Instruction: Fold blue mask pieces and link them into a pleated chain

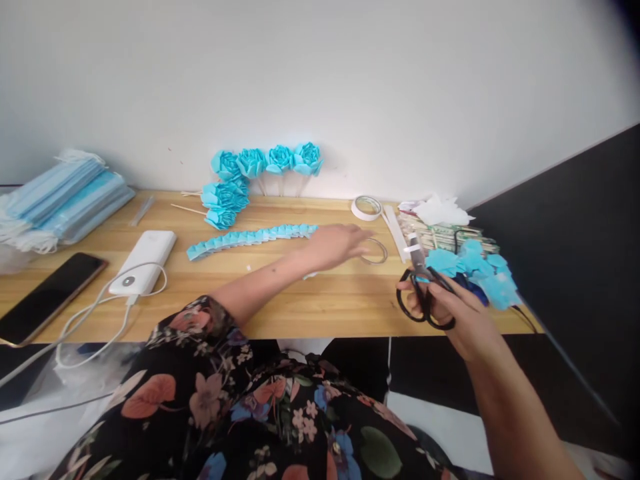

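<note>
The right hand (459,312) is clamping black-looped metal scissors (417,255); the blurred left hand (334,247), finger spacing unclear, is extending near a thin ring (385,251).

Your single view: head-worn camera, looking forward and down from above your chest; tabletop (330,307) at mid-distance, wall (320,87) ahead, your printed top (280,427) close at bottom edge.

1. The left hand (340,245) is blurred.
2. The thin ring (385,251) is partly hidden by it.
3. The mask pile (60,197) is cut off at the left edge.
</note>
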Demonstrator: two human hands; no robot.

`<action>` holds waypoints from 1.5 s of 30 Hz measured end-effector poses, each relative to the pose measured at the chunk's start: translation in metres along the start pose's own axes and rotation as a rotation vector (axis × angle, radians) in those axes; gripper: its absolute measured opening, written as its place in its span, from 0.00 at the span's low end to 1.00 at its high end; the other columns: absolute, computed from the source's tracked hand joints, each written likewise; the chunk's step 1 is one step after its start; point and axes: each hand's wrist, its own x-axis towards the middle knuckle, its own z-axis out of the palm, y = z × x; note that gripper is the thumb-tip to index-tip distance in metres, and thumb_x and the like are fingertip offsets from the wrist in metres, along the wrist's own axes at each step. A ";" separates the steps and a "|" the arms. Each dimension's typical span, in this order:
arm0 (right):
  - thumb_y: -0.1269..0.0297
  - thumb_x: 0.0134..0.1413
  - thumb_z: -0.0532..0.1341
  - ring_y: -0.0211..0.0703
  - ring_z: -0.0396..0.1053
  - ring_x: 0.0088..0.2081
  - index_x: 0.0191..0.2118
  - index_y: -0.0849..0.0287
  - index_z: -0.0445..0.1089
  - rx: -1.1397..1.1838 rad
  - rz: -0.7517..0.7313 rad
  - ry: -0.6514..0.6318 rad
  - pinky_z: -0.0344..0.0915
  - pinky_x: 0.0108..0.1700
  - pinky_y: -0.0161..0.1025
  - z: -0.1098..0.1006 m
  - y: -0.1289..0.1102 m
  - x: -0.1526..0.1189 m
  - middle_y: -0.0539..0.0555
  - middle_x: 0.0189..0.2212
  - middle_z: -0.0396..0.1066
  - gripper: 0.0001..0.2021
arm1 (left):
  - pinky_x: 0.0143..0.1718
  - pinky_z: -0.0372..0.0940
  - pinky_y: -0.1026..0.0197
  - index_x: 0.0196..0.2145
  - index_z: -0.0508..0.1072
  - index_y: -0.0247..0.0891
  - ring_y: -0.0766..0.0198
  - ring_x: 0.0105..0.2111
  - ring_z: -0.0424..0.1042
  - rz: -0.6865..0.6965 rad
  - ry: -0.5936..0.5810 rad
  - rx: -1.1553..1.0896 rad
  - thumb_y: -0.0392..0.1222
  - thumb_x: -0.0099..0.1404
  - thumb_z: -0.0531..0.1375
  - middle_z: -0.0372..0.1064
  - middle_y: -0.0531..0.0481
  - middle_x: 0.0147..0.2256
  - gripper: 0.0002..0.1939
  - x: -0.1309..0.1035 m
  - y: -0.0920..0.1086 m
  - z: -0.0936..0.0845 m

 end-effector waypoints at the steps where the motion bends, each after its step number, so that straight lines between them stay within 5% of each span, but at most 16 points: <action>1: 0.50 0.57 0.64 0.44 0.71 0.30 0.43 0.57 0.76 -0.069 0.050 -0.036 0.70 0.33 0.43 -0.001 0.003 0.002 0.58 0.37 0.77 0.16 | 0.47 0.60 0.59 0.48 0.77 0.40 0.52 0.49 0.71 0.017 0.044 0.107 0.46 0.67 0.62 0.75 0.43 0.49 0.15 -0.007 -0.002 -0.016; 4: 0.45 0.54 0.64 0.46 0.73 0.29 0.40 0.60 0.77 -0.307 0.099 -0.178 0.71 0.34 0.43 0.005 0.013 0.020 0.56 0.32 0.77 0.21 | 0.43 0.61 0.59 0.42 0.79 0.38 0.53 0.44 0.73 -0.031 0.100 0.322 0.45 0.69 0.56 0.78 0.42 0.42 0.13 -0.034 -0.016 -0.056; 6: 0.44 0.56 0.61 0.45 0.73 0.28 0.35 0.60 0.77 -0.463 0.049 -0.281 0.69 0.31 0.41 0.013 0.019 0.039 0.55 0.27 0.76 0.22 | 0.39 0.60 0.60 0.37 0.80 0.38 0.54 0.39 0.73 -0.104 0.080 0.403 0.44 0.68 0.56 0.78 0.43 0.36 0.13 -0.051 -0.027 -0.068; 10: 0.49 0.58 0.59 0.44 0.71 0.25 0.37 0.58 0.79 -0.798 -0.041 -0.186 0.64 0.27 0.38 0.027 0.027 0.071 0.53 0.23 0.76 0.18 | 0.34 0.57 0.60 0.31 0.79 0.38 0.54 0.35 0.72 -0.253 0.005 0.548 0.44 0.67 0.56 0.77 0.42 0.33 0.13 -0.074 -0.042 -0.062; 15: 0.55 0.61 0.58 0.55 0.75 0.44 0.43 0.57 0.78 -1.178 -0.367 0.040 0.68 0.43 0.47 0.037 0.025 0.071 0.60 0.42 0.79 0.15 | 0.33 0.58 0.60 0.31 0.76 0.35 0.52 0.34 0.72 -0.339 -0.057 0.655 0.47 0.66 0.59 0.75 0.38 0.33 0.13 -0.074 -0.054 -0.045; 18: 0.58 0.64 0.56 0.56 0.72 0.51 0.46 0.58 0.76 -1.070 -0.541 0.021 0.67 0.54 0.51 0.052 0.017 0.061 0.62 0.47 0.77 0.15 | 0.34 0.58 0.59 0.31 0.76 0.35 0.53 0.35 0.72 -0.317 -0.058 0.627 0.40 0.63 0.60 0.75 0.39 0.33 0.07 -0.071 -0.060 -0.040; 23: 0.55 0.61 0.60 0.55 0.72 0.53 0.57 0.57 0.70 -0.699 -0.394 -0.179 0.69 0.54 0.54 0.090 0.008 0.064 0.61 0.53 0.73 0.21 | 0.32 0.57 0.61 0.32 0.75 0.37 0.57 0.34 0.72 -0.198 -0.020 0.478 0.38 0.63 0.57 0.76 0.44 0.36 0.07 -0.080 -0.057 -0.049; 27: 0.50 0.56 0.65 0.54 0.64 0.62 0.68 0.50 0.55 -0.363 -0.318 -0.373 0.60 0.63 0.58 0.121 0.005 0.081 0.60 0.63 0.64 0.36 | 0.31 0.56 0.62 0.33 0.75 0.38 0.61 0.30 0.71 -0.154 0.090 0.267 0.39 0.64 0.58 0.76 0.48 0.31 0.06 -0.094 -0.043 -0.067; 31: 0.47 0.54 0.66 0.54 0.66 0.60 0.70 0.49 0.50 -0.083 -0.197 -0.587 0.64 0.60 0.56 0.153 -0.002 0.096 0.61 0.63 0.63 0.42 | 0.28 0.53 0.63 0.32 0.75 0.38 0.62 0.26 0.69 -0.174 0.235 0.334 0.39 0.63 0.59 0.74 0.50 0.27 0.05 -0.103 -0.037 -0.080; 35: 0.57 0.54 0.66 0.47 0.73 0.45 0.66 0.51 0.58 -0.043 -0.126 -0.492 0.70 0.48 0.47 0.183 -0.004 0.109 0.55 0.45 0.74 0.35 | 0.28 0.55 0.63 0.32 0.75 0.38 0.64 0.26 0.69 -0.143 0.378 0.309 0.38 0.62 0.60 0.75 0.50 0.27 0.04 -0.103 -0.050 -0.083; 39: 0.62 0.51 0.64 0.41 0.71 0.33 0.62 0.56 0.61 0.001 -0.182 -0.348 0.69 0.40 0.42 0.199 -0.001 0.124 0.48 0.31 0.73 0.31 | 0.31 0.63 0.63 0.48 0.72 0.36 0.65 0.29 0.71 -0.139 0.552 -0.198 0.46 0.63 0.62 0.74 0.48 0.34 0.18 -0.101 -0.070 -0.080; 42: 0.62 0.51 0.64 0.41 0.71 0.32 0.62 0.56 0.60 0.024 -0.239 -0.329 0.68 0.39 0.41 0.205 -0.002 0.133 0.47 0.30 0.73 0.32 | 0.26 0.64 0.64 0.55 0.69 0.35 0.65 0.28 0.70 -0.216 0.522 -0.552 0.53 0.59 0.65 0.72 0.48 0.35 0.30 -0.101 -0.076 -0.078; 45: 0.63 0.52 0.63 0.41 0.71 0.32 0.63 0.55 0.60 -0.017 -0.302 -0.324 0.69 0.39 0.41 0.208 -0.004 0.136 0.47 0.30 0.73 0.31 | 0.26 0.65 0.65 0.45 0.76 0.33 0.64 0.29 0.71 -0.291 0.438 -0.651 0.55 0.56 0.67 0.72 0.48 0.32 0.26 -0.102 -0.074 -0.077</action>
